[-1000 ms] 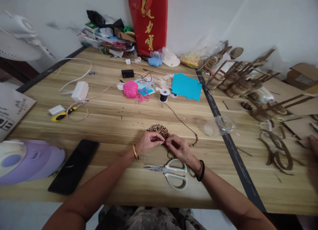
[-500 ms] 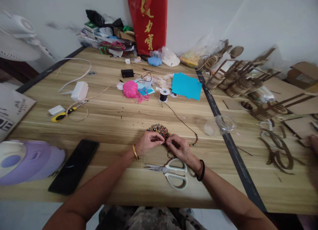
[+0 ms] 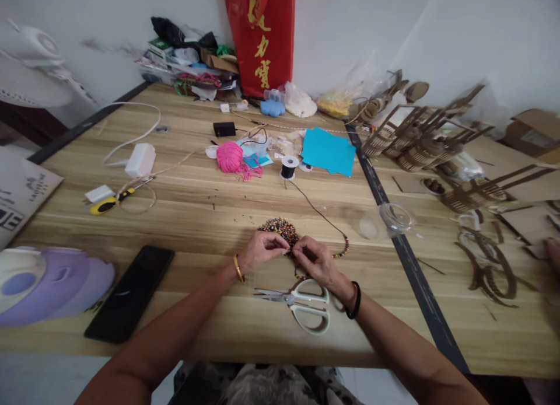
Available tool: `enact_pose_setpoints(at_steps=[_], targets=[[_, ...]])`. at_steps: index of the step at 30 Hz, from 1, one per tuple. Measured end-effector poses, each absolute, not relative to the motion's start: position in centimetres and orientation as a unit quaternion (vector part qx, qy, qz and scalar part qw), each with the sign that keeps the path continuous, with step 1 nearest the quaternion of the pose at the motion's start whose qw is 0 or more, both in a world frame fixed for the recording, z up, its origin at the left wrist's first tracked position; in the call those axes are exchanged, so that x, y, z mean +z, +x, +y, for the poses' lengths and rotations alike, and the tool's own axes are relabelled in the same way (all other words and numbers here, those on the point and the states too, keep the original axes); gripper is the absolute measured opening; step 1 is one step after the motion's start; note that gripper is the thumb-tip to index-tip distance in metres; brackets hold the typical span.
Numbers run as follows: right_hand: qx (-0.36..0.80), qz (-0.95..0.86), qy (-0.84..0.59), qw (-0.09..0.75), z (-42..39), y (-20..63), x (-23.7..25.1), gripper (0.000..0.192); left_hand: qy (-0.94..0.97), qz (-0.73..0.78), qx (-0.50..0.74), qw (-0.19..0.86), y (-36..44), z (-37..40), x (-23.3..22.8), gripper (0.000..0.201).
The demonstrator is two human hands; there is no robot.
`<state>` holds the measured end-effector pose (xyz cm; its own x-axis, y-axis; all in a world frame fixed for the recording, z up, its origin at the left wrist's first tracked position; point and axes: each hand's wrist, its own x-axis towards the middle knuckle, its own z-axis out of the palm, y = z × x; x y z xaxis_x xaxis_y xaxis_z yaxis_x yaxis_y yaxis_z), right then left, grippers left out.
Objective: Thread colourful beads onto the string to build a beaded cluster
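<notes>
A heap of small multicoloured beads (image 3: 279, 227) lies on the wooden table just beyond my hands. My left hand (image 3: 265, 247) is pinched at the heap's near edge, thumb against finger. Almost touching it, my right hand (image 3: 315, 257) pinches too; whatever is between either set of fingertips is too small to make out. From a spool of black cord (image 3: 288, 167), a line runs down to a strung row of beads (image 3: 346, 247), which curves in towards my right hand. More strung beads show beneath that hand. White-handled scissors (image 3: 291, 299) lie partly open nearer me.
A black phone (image 3: 130, 294) and a purple-and-white object (image 3: 56, 285) are at left. Beyond lie pink yarn (image 3: 230, 157), blue sheets (image 3: 329, 152) and a yellow cutter (image 3: 104, 205). Clear tape rolls (image 3: 396, 217) and woven baskets (image 3: 475, 195) stand right. Another person's hand (image 3: 553, 252) shows at the right edge.
</notes>
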<state>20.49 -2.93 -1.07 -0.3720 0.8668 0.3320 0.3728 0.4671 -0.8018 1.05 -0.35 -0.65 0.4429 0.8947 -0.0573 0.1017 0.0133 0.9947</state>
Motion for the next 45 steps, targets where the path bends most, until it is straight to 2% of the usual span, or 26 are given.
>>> enact_pose_setpoints(at_steps=[45], targets=[[0.322, -0.769, -0.404, 0.376, -2.91, 20.50, -1.17, 0.018, 0.622, 0.410, 0.329, 0.580, 1.13, -0.46, -0.28, 0.011]])
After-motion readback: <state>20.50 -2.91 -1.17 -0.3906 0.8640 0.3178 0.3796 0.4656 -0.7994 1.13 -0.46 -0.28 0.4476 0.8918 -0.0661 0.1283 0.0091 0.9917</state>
